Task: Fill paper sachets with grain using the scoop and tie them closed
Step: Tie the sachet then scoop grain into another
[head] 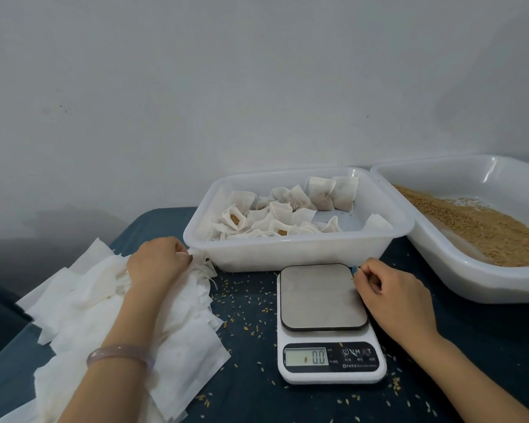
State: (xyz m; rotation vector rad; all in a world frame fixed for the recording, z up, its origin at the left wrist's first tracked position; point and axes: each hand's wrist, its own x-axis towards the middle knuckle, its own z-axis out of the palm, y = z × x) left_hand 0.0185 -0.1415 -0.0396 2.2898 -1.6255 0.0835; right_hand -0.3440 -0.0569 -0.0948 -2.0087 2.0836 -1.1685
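Reaching into the pile of empty sachets [129,315], the left hand [158,264] curled its fingers round the top one's mouth, likely picking a fresh bag to fill. The right hand [394,296] sat curled at the scale [324,300] edge, thumb and forefinger together; whether they pinched a stray kernel, I couldn't tell. The grain [486,236] waited in the right tub [471,276], with the filled sachets [275,218] in the middle tub [287,253]. No scoop was in sight.
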